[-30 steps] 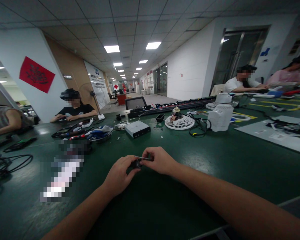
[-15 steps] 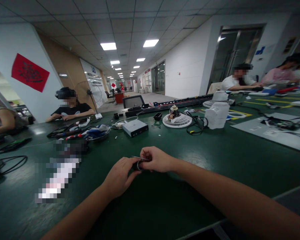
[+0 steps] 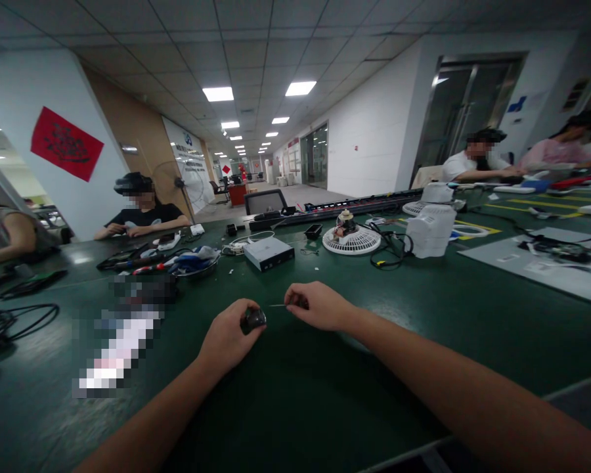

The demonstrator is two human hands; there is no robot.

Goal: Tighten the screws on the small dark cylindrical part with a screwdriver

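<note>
Low over the green table, my left hand (image 3: 229, 335) grips a small dark round part (image 3: 254, 319) with a shiny rim between thumb and fingers. Its exact kind I cannot make out. To the right of it, my right hand (image 3: 320, 305) is closed in a pinch on a thin metal rod (image 3: 278, 305). The rod's free end points left toward the dark part, with a gap between the two. The rest of the rod is hidden inside my fingers.
Beyond my hands lie a silver disc drive (image 3: 269, 252), a white fan grille (image 3: 350, 242) with a motor on it, and a white plastic housing (image 3: 429, 230). Black cables (image 3: 14, 322) lie at left, a grey panel (image 3: 532, 269) at right. Other people sit across the table.
My hands have moved apart. The right has drawn the thin rod away from the dark round part, up and to the right; the left has shifted slightly left, still holding the part.
</note>
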